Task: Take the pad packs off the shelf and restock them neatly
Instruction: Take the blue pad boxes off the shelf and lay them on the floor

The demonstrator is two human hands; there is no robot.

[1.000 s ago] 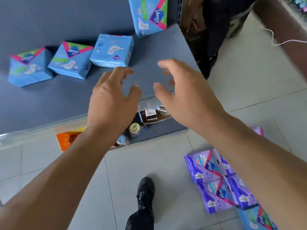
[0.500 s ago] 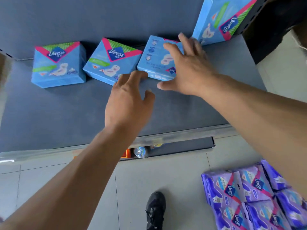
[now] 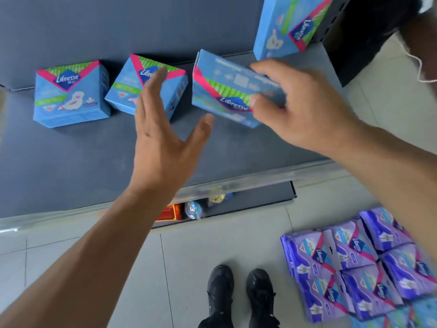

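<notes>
The right hand (image 3: pixel 305 110) grips a blue pack (image 3: pixel 227 91), fingers curled over its top edge and thumb on its front face near the logo, holding it tilted above the shelf (image 3: pixel 71 166). The left hand (image 3: pixel 160 138) is spread wide, fingers straight and thumb out, holding nothing; it hovers just left of the held pack, its fingertips lying over the middle pack (image 3: pixel 132 88) as seen from above. Whether it touches that pack cannot be told.

Taking the held pack as landmark: the middle pack sits just to its left on the shelf, turned at a slant. Farther left stands the left pack (image 3: pixel 71 93), squarer to the shelf edge and apart from the middle one. Behind and to the right of the held pack a larger blue pack (image 3: pixel 288 27) stands upright against the shelf's back wall.

Below the held pack, past the shelf's pale front rail (image 3: pixel 260 178), a lower shelf (image 3: pixel 264 200) shows a few small goods, blurred, among them an orange box (image 3: pixel 169 213). On the tiled floor (image 3: pixel 94 268), down and right of the held pack, lies a cluster of purple packs (image 3: pixel 354 273), touching one another. Directly below, two black shoes (image 3: pixel 238 292) stand side by side on the floor.
</notes>
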